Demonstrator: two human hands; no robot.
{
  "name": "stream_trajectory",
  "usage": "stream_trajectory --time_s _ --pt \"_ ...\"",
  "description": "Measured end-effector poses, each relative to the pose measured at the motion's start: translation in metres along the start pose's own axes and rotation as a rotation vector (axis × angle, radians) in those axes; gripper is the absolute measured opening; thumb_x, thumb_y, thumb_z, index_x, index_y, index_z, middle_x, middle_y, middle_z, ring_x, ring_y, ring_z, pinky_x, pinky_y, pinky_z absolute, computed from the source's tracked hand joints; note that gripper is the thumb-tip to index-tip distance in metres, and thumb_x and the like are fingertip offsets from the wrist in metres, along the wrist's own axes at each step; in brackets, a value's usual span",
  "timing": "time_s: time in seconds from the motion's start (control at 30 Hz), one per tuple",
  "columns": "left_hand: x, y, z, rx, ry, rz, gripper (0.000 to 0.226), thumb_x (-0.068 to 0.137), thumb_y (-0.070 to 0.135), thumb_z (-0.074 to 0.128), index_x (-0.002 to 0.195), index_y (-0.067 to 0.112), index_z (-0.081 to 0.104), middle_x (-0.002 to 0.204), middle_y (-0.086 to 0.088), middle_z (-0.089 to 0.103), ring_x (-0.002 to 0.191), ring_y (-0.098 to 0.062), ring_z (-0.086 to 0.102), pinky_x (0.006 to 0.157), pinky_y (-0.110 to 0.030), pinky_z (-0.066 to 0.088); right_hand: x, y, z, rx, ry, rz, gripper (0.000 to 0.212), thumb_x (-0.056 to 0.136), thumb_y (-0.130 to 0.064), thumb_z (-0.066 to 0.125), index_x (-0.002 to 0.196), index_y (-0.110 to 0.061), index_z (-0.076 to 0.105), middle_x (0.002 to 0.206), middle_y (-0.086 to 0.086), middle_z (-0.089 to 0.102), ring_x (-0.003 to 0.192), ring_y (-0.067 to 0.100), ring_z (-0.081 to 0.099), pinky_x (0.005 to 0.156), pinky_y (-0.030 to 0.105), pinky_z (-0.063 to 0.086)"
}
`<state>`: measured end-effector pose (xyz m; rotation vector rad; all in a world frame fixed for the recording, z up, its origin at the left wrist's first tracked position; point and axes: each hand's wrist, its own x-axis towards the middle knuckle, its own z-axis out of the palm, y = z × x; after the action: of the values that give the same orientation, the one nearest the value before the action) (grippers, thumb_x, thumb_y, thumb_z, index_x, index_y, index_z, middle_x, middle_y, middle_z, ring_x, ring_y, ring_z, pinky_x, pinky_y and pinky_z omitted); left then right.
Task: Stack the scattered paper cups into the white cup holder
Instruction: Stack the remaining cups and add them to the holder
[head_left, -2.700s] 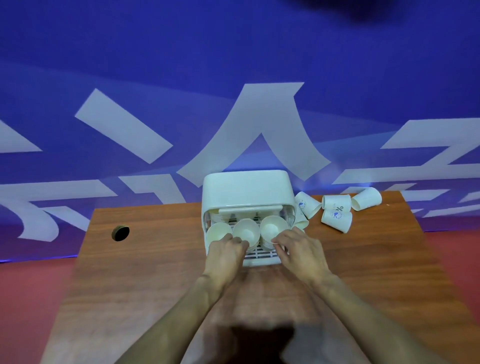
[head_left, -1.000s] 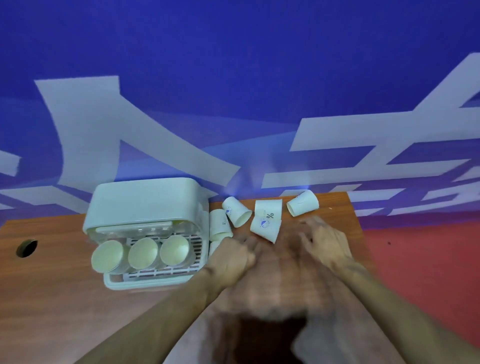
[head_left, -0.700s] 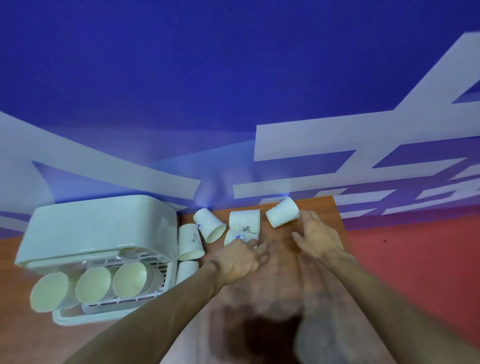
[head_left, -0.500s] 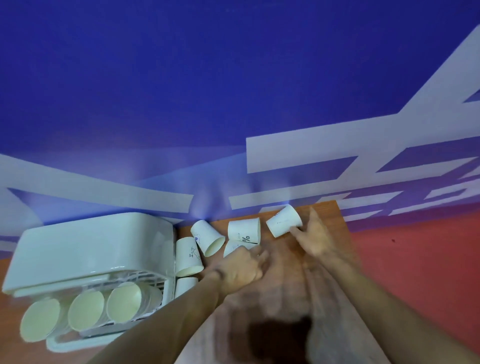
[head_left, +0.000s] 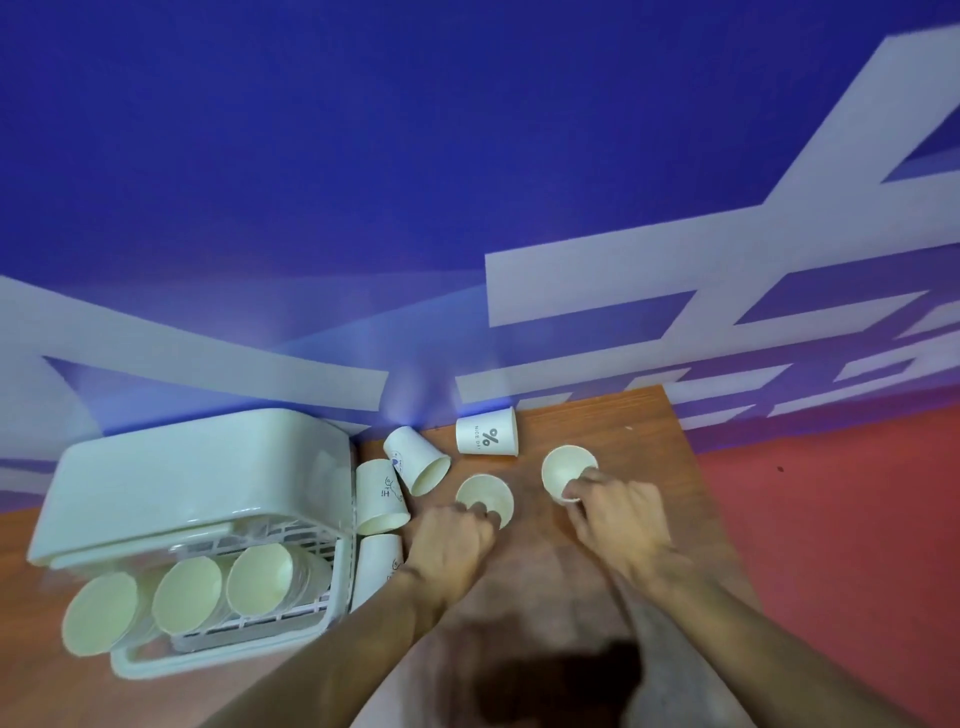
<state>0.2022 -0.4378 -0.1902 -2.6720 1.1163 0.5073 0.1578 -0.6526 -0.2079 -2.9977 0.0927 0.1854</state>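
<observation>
The white cup holder (head_left: 171, 478) sits at the left of the wooden table, with three rows of stacked paper cups (head_left: 257, 577) lying in its grid tray, mouths toward me. My left hand (head_left: 449, 545) grips a paper cup (head_left: 483, 496) with its mouth up. My right hand (head_left: 618, 514) grips another paper cup (head_left: 566, 467), also mouth up. Loose cups lie on their sides nearby: one with a percent sign (head_left: 485, 439), one tilted (head_left: 418, 462), one beside the holder (head_left: 379, 496) and one partly under my left forearm (head_left: 379, 564).
The table's right edge (head_left: 696, 467) runs close to my right hand, with red floor beyond. A blue wall with white shapes stands right behind the table. Bare wood lies in front of my arms.
Both hands left the holder and moved right to the scattered cups. Each hand has taken hold of a cup and turned it mouth up. My view swung right.
</observation>
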Motion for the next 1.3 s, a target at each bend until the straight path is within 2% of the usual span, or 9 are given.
stream_trajectory --time_s 0.27,0.57,0.7,0.83,0.9,1.0,1.1,1.17,1.3 --pt "-0.048 -0.005 -0.019 -0.054 0.090 -0.040 0.015 0.091 0.020 0.048 0.096 0.019 0.063 0.091 -0.003 0.065 0.081 -0.028 0.063 0.055 -0.031 0.033 -0.030 -0.026 -0.015 -0.005 -0.005 0.018 0.028 0.096 -0.039 0.040 0.111 -0.037 0.063 0.112 -0.014 0.063 0.089 0.014 0.068 0.065 0.028 0.045" --pt "-0.140 -0.043 -0.035 0.002 0.011 -0.082 0.004 0.072 0.019 0.064 0.076 0.020 0.062 0.070 -0.001 0.062 0.061 -0.024 0.062 0.046 -0.027 0.025 -0.047 -0.114 -0.045 0.023 0.081 -0.078 0.016 0.089 -0.036 0.052 0.091 -0.032 0.068 0.091 -0.012 0.066 0.091 0.006 0.064 0.061 0.027 0.047" --pt "-0.174 -0.061 -0.027 -0.023 0.070 -0.107 0.015 0.080 0.012 0.047 0.089 0.015 0.059 0.083 -0.007 0.061 0.074 -0.031 0.061 0.051 -0.033 0.027 -0.057 -0.132 -0.054 -0.037 0.075 -0.051 0.018 0.089 -0.038 0.049 0.094 -0.033 0.066 0.093 -0.013 0.065 0.092 0.006 0.063 0.061 0.026 0.045" --pt "-0.199 -0.080 -0.020 0.007 0.092 -0.132 0.007 0.080 0.016 0.058 0.087 0.019 0.059 0.081 -0.003 0.061 0.070 -0.028 0.060 0.048 -0.032 0.028 -0.070 -0.135 -0.059 -0.085 0.050 -0.033 0.020 0.089 -0.041 0.047 0.097 -0.035 0.064 0.095 -0.012 0.064 0.091 0.008 0.063 0.061 0.027 0.042" --pt "-0.211 -0.088 -0.021 -0.010 0.116 -0.148 0.011 0.085 0.020 0.048 0.089 0.017 0.058 0.085 -0.004 0.061 0.075 -0.030 0.060 0.050 -0.033 0.028 -0.075 -0.144 -0.064 -0.072 0.072 -0.076 0.016 0.086 -0.039 0.053 0.092 -0.034 0.066 0.092 -0.011 0.066 0.088 0.009 0.065 0.060 0.028 0.046" --pt "-0.227 -0.098 -0.025 -0.058 0.260 -0.146 0.044 0.081 0.034 0.019 0.083 0.014 0.058 0.080 -0.007 0.060 0.070 -0.032 0.058 0.049 -0.032 0.029 -0.081 -0.176 -0.074 -0.014 0.148 -0.174 0.003 0.077 -0.032 0.066 0.078 -0.030 0.067 0.078 -0.011 0.066 0.075 0.010 0.066 0.050 0.027 0.045" --pt "-0.247 -0.107 -0.040 -0.105 0.270 -0.155 0.023 0.073 0.034 0.047 0.057 0.017 0.052 0.053 0.000 0.050 0.043 -0.025 0.050 0.036 -0.023 0.028 -0.081 -0.216 -0.084 0.047 0.247 -0.273 0.003 0.077 -0.031 0.067 0.075 -0.029 0.065 0.075 -0.011 0.064 0.073 0.008 0.064 0.048 0.026 0.042" --pt "-0.256 -0.116 -0.041 -0.065 0.314 -0.161 0.024 0.057 0.019 0.072 0.055 0.020 0.049 0.050 0.003 0.047 0.040 -0.022 0.046 0.035 -0.021 0.026 -0.079 -0.239 -0.090 0.101 0.313 -0.343 0.003 0.077 -0.031 0.065 0.075 -0.028 0.065 0.074 -0.011 0.063 0.070 0.007 0.062 0.047 0.026 0.040" --pt "-0.280 -0.137 -0.038 -0.055 0.295 -0.238 0.031 0.050 0.010 0.078 0.056 0.020 0.049 0.051 0.004 0.046 0.041 -0.021 0.047 0.036 -0.022 0.023 -0.077 -0.272 -0.094 0.173 0.387 -0.450 0.005 0.078 -0.030 0.063 0.074 -0.028 0.064 0.073 -0.011 0.062 0.067 0.007 0.060 0.046 0.026 0.039"
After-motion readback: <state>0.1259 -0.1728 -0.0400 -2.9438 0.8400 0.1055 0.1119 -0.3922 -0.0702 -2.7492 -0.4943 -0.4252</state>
